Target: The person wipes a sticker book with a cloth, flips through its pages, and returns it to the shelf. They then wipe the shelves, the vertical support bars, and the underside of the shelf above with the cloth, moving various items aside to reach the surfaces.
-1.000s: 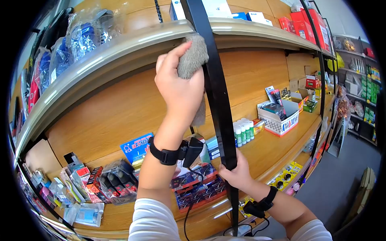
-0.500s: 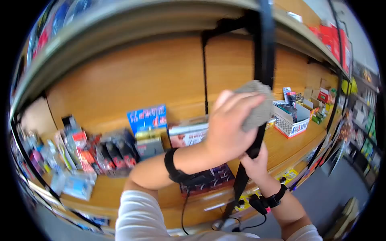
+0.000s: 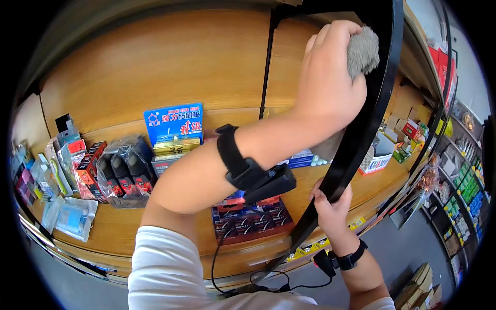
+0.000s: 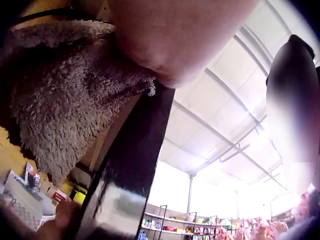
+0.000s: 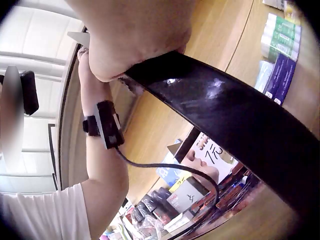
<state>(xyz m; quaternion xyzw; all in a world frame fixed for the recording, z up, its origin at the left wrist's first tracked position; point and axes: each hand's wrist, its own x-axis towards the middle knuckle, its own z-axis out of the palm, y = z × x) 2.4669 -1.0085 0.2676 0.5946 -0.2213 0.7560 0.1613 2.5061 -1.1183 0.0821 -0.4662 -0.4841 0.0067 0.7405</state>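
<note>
My left hand (image 3: 333, 77) grips a fuzzy grey cloth (image 3: 363, 51) against the upper part of a black upright post (image 3: 369, 124). In the left wrist view, a loose fold of the cloth (image 4: 65, 95) hangs beside the post (image 4: 135, 145), under the left hand (image 4: 180, 35). Lower down, my right hand (image 3: 333, 206) is wrapped around the same post, thumb on the near side. The right wrist view shows the right hand (image 5: 135, 35) close up on the post (image 5: 225, 110), its fingertips mostly hidden.
Behind the post runs a wooden shelf with a blue mouse glue trap box (image 3: 175, 121), bagged black bottles (image 3: 124, 173), a dark red display box (image 3: 253, 222) and a white carton (image 3: 380, 152). Black cables (image 3: 268, 279) hang near my body. More stocked shelving (image 3: 470, 181) stands across the aisle.
My left hand went down the post with the cloth, close above the right hand, then back up. The right hand stays around the post. The head view has shifted.
</note>
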